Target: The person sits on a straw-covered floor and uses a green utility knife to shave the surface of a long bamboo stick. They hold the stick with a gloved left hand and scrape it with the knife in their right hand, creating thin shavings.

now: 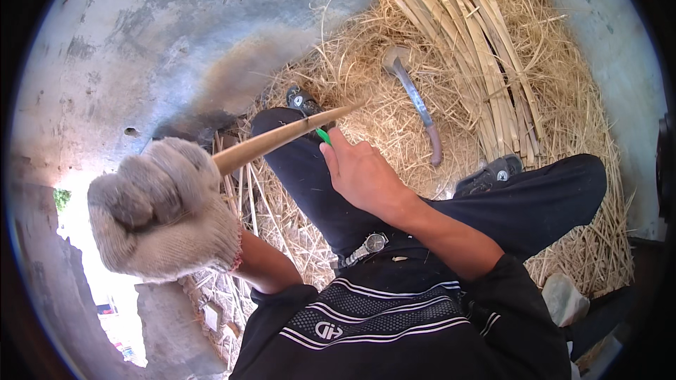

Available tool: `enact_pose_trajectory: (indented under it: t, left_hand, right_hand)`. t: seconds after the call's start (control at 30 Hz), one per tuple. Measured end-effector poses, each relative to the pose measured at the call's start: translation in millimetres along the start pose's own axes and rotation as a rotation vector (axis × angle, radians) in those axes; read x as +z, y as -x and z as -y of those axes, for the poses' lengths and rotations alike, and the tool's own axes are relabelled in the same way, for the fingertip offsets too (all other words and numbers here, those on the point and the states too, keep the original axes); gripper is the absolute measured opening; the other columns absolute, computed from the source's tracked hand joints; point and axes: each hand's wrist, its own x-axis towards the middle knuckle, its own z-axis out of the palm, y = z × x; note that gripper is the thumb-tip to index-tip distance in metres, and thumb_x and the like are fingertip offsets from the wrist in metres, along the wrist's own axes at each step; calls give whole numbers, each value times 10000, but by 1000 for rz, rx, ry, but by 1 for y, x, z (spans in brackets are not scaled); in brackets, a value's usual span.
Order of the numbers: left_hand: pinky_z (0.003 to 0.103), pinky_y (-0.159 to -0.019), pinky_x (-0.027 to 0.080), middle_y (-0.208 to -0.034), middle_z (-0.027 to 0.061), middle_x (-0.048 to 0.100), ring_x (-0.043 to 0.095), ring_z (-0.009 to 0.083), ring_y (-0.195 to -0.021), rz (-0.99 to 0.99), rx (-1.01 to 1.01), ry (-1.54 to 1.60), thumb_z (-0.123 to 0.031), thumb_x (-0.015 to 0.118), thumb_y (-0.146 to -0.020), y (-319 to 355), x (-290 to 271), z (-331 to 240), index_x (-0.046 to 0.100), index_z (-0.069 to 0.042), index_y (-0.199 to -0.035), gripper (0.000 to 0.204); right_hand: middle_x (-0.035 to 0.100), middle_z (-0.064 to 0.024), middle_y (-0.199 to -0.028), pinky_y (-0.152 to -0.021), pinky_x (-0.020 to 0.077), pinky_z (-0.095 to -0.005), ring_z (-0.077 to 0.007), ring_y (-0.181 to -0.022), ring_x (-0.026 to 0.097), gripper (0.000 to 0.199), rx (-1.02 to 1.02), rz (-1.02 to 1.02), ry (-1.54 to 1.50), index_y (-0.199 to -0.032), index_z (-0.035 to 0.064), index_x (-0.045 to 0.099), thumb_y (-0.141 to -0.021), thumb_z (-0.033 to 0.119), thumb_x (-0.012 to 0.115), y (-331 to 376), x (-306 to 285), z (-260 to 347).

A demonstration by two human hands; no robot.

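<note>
Left of the machete (415, 102), the bamboo strip (264, 145) juts from the gloved left hand (160, 205), closed round its near end; the bare right hand (366, 174) grips a green-handled tool (324, 136) toward its tip. Firm bracing and light, even strokes should work best.

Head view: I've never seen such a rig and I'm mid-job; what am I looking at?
There is no machine here, just a person's two hands. The single picture comes from the left of two wide fisheye cameras worn on the head, looking down, so straight edges bend. The left hand, in a pale knitted glove, has its grip closed on a long tapering strip. The bare right hand, close by the strip, holds something green, mostly hidden. On the ground lie straw-like shavings, a row of pale strips and a long-bladed knife.
</note>
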Motion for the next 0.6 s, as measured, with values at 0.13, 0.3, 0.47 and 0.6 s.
enact_pose_trajectory:
  t: [0.13, 0.3, 0.47, 0.6]
  left_hand:
    - [248, -352, 251, -429, -30, 291, 237, 81, -331, 157, 17, 197, -156, 349, -888, 1, -1, 4, 320, -177, -543, 347]
    - [251, -348, 242, -430, -26, 308, 236, 86, -329, 213, 25, 185, -162, 336, -892, -8, -10, 6, 323, -182, -545, 348]
    - [250, -343, 246, -427, -23, 308, 260, 90, -331, 141, 26, 122, -164, 327, -890, -7, -20, 7, 325, -179, -551, 339]
    - [270, -326, 252, -443, -8, 332, 273, 100, -332, 110, 73, 121, -213, 339, -901, -9, -22, 11, 344, -171, -563, 340]
  right_hand:
    - [563, -220, -545, -483, 468, -499, -425, -529, 602, 203, -273, -65, -187, -1039, 3, 504, -985, 199, 498, 9, -8, 25]
    - [571, -228, -554, -503, 490, -515, -437, -547, 611, 238, 50, -85, 30, -1062, 5, 494, -987, 230, 481, -14, 21, -30]
    - [579, -236, -546, -501, 523, -517, -432, -543, 627, 265, -102, -43, -3, -1059, 19, 474, -991, 275, 461, -14, 13, -10]
    - [561, -252, -562, -482, 466, -528, -443, -544, 603, 243, -164, -127, -115, -1061, 14, 512, -977, 242, 499, -12, 26, -9]
